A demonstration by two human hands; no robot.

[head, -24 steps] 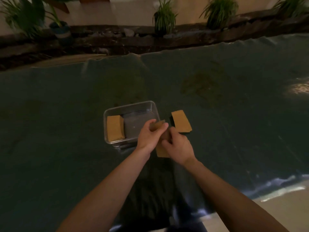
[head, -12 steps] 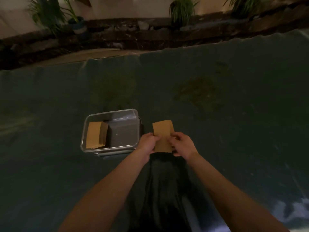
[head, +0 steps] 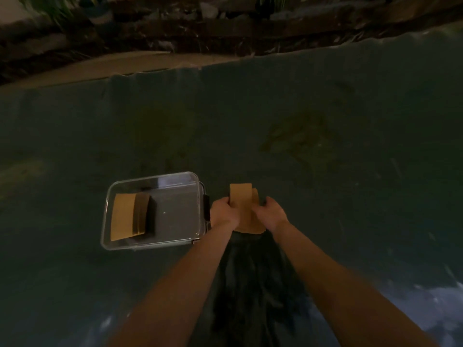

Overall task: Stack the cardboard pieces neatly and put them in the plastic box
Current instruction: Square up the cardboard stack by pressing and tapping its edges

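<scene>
A small stack of tan cardboard pieces (head: 242, 199) sits between my two hands on the dark green sheet, one lower piece sticking out slightly to the right. My left hand (head: 223, 213) presses its left edge and my right hand (head: 270, 213) presses its right edge. Just to the left stands the clear plastic box (head: 195, 181), with its black latch close to my left hand. Inside the box, a stack of cardboard pieces (head: 124, 216) leans along the left wall.
The dark green sheet (head: 325, 159) covers the ground all around. Beyond its far edge runs a pale strip (head: 105, 68), then a bed of soil and stones with potted plants (head: 95, 11). A dark shadow lies between my forearms.
The loose piece that lay to the right a second ago is gone from there; the pieces are now gathered in one stack squeezed between both hands. The view has tilted downward.
</scene>
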